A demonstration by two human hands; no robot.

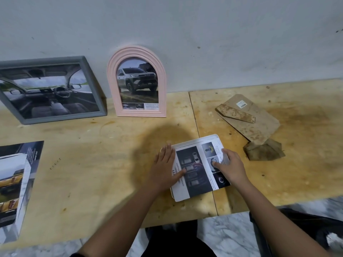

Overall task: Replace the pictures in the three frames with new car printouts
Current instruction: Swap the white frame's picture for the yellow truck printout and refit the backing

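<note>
Car printout (195,176) pressed by left grip (165,168) and right grip (230,166), both spread flat; backing board (258,125) nearby.

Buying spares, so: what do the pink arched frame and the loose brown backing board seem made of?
Pink arched frame: likely moulded plastic, perhaps painted wood; matt, with smooth even ridges. Backing board: apparently pressed fibreboard or card; dull brown, mottled stains, thin flat edges.

Workshop: stained plywood bench (111,138)

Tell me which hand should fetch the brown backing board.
Right, probably: the right hand sits on the printout's side nearest the backing board, while the left hand can hold the printout flat.
</note>
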